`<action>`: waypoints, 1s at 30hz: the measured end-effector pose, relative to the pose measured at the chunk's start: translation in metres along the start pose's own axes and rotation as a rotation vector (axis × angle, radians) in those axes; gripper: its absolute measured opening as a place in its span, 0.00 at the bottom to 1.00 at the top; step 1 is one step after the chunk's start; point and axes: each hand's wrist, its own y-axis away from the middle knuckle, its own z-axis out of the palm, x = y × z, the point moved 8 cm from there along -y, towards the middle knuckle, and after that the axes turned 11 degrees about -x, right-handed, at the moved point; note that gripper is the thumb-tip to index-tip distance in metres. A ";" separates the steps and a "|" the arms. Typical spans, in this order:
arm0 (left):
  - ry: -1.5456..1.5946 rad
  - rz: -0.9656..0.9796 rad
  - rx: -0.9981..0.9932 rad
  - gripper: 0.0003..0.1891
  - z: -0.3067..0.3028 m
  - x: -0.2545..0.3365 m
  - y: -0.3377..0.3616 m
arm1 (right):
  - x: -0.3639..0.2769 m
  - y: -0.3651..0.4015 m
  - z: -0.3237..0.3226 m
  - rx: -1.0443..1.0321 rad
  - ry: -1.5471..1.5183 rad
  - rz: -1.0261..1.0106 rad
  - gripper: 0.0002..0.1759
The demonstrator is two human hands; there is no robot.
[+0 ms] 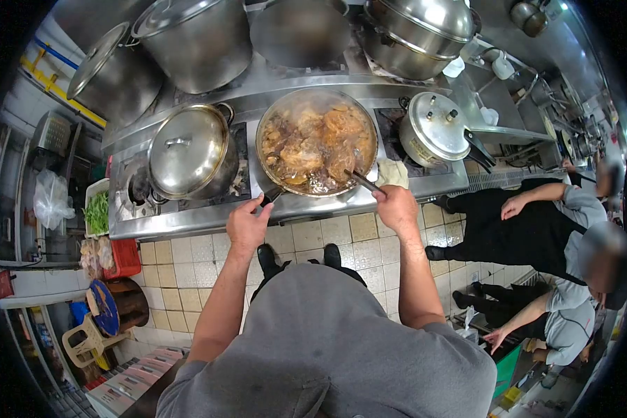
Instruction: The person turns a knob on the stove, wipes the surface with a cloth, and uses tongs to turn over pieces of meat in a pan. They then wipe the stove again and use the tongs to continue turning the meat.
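**Working Food in a Simmering Pan: Two-Handed Control**

Head view. The wide pan [259, 145] sits on the front of the stove [435, 183], centred before the person, between a lidded pot [190, 150] and a pressure cooker [435, 129]. It holds large browned pieces of food [302, 155] in bubbling liquid; steam rises from it.

Grip state. The left hand [246, 224] is closed on the pan handle [272, 196] at the near-left edge. The right hand [398, 207] is closed around a dark utensil [365, 182], whose tip reaches over the near-right rim to the food. Whether the utensil is one piece or a pair cannot be told.

Recommended practice:

1. Brace the pan with the left hand before applying force; an unsteady pan could slop hot liquid over the near rim.
2. Work the utensil low and slowly beneath each piece. The pieces will probably be soft and may break if pulled from one edge.
3. Hold the right wrist outside the rim, clear of steam and spatter.
4. Watch the folded cloth [393, 172] beside the pan, near the right hand; it should be clear of any flame.
5. Allow elbow room on the right, where a co-worker [515, 226] stands near the stove.
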 end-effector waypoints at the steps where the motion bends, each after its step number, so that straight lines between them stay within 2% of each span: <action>1: -0.001 0.004 -0.002 0.20 0.000 0.001 -0.001 | -0.001 0.002 -0.005 0.000 -0.017 0.017 0.14; 6: 0.001 0.072 0.025 0.22 -0.001 0.003 0.000 | -0.006 -0.002 -0.019 0.034 -0.088 0.064 0.14; 14: 0.009 0.028 0.022 0.20 0.000 -0.001 -0.001 | -0.036 -0.044 -0.004 0.086 -0.065 0.004 0.15; 20: 0.001 0.032 0.039 0.20 -0.001 0.002 0.001 | -0.069 -0.073 0.014 0.028 0.014 -0.019 0.16; 23: -0.008 0.035 0.037 0.20 -0.001 0.002 0.002 | -0.081 -0.081 0.018 0.030 0.005 -0.099 0.17; 24: -0.013 0.036 0.038 0.20 -0.002 0.002 0.001 | -0.079 -0.081 0.018 0.031 0.006 -0.103 0.17; 27: -0.026 0.035 0.040 0.20 -0.003 0.002 0.001 | -0.051 -0.076 0.009 0.091 -0.259 -0.119 0.18; 30: -0.010 0.041 0.034 0.20 -0.002 0.002 0.001 | -0.014 -0.054 -0.007 0.119 -0.208 -0.050 0.18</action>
